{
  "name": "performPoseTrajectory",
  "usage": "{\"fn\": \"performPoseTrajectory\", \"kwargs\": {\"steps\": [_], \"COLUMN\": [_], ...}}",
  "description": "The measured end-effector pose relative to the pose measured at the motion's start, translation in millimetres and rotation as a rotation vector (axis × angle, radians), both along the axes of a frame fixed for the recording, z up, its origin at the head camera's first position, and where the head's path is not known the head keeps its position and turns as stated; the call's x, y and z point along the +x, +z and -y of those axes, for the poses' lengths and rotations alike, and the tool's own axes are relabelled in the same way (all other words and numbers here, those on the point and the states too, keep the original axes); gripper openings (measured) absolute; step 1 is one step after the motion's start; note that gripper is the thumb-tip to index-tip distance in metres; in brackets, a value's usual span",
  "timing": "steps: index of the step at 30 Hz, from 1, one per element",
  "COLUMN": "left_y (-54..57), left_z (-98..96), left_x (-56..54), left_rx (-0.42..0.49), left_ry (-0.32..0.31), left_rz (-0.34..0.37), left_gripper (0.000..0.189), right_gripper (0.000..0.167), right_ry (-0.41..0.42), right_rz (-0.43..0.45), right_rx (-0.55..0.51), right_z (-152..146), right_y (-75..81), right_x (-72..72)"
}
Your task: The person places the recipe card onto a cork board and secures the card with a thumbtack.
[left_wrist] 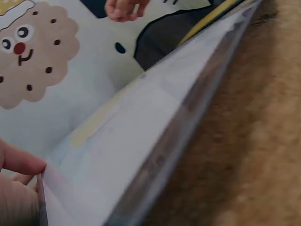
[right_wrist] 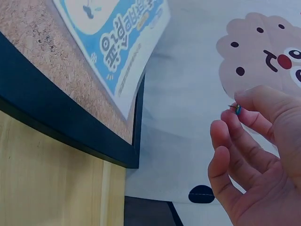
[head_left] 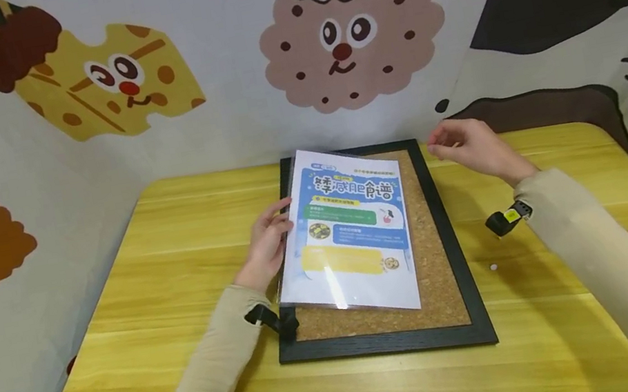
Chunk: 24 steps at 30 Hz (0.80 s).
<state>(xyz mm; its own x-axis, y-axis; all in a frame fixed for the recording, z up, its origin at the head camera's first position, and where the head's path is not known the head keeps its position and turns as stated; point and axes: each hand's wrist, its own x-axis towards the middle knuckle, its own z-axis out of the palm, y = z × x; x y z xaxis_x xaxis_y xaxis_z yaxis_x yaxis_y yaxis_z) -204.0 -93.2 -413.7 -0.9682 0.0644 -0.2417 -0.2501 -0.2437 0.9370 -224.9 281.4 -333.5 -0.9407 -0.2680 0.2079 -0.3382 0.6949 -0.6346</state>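
Observation:
My left hand (head_left: 264, 245) pinches the left edge of a laminated sheet (head_left: 362, 292) printed in blue, green and yellow. The sheet lies tilted over a cork board (head_left: 435, 259) with a black frame, and the left wrist view shows its edge raised above the cork. Between thumb and forefinger, my right hand (right_wrist: 263, 155) holds a small thumbtack (right_wrist: 238, 109), its pin pointing left in the right wrist view. In the head view that right hand hovers just beyond the board's upper right corner; the tack is too small to make out there.
The board rests on a yellow wood-grain table (head_left: 172, 319). A small white round piece (head_left: 493, 267) lies on the table to the right of the frame. Behind the table hangs a cloth (head_left: 238, 125) with cartoon biscuit and cheese figures.

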Motion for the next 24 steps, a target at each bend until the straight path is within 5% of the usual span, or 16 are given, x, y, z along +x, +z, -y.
{"fn": "performPoseTrajectory", "kwargs": {"steps": [7,16,24], "left_y": [-2.0,0.1,4.4], "left_z": [-8.3,-4.1,1.5], "left_x": [3.4,6.8,5.0], "left_rx": [-0.090,-0.184,-0.321], "left_ry": [-0.027,-0.157,-0.267], "left_rz": [0.019,0.038,-0.018], "left_gripper": [0.054,0.064,0.071], "right_gripper": [0.015,0.019,0.015], "right_ry": [-0.012,-0.011,-0.002], "right_rz": [0.009,0.080,0.099], "right_rx": [0.003,-0.026,-0.042], "right_z": [3,5,10], "right_y": [-2.1,-10.5,-15.0], "right_x": [-4.5,-8.8,-10.6]}}
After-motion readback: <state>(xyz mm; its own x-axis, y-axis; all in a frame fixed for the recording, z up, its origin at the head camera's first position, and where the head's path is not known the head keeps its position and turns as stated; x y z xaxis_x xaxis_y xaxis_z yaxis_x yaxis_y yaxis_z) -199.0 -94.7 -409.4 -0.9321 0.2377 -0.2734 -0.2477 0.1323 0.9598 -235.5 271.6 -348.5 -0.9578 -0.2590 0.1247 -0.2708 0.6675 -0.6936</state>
